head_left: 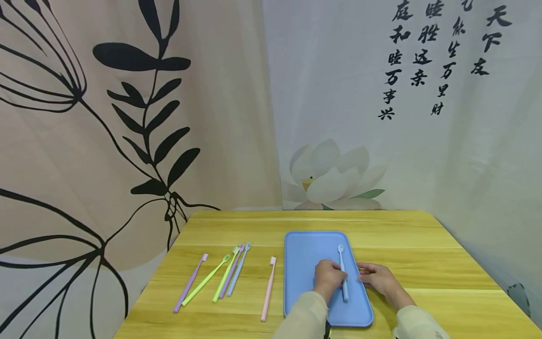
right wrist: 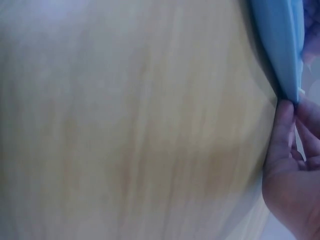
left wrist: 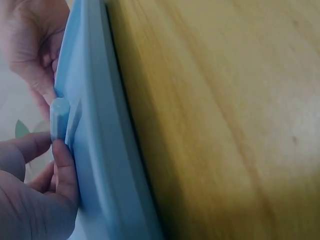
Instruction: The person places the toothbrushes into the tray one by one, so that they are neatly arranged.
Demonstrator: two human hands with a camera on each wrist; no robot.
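Over the blue tray (head_left: 311, 245), my left hand (head_left: 329, 278) pinches a blue toothbrush (head_left: 341, 263) between thumb and fingers. Its head points to the far end of the tray and its handle end toward me. The left wrist view shows the handle end (left wrist: 59, 117) jutting from the fingertips. My right hand (head_left: 378, 278) is at the tray's right side; in the right wrist view its thumb and fingers (right wrist: 284, 112) pinch the tray's rim (right wrist: 280, 45). Whether the toothbrush touches the tray floor, I cannot tell.
Left of the tray lies a pink toothbrush (head_left: 268, 289). Farther left on the wooden table (head_left: 402, 226) are a purple toothbrush (head_left: 190, 284), a yellow-green toothbrush (head_left: 206, 281) crossing near it, and a close group with another blue toothbrush (head_left: 239, 270). A printed curtain (head_left: 237, 117) hangs behind.
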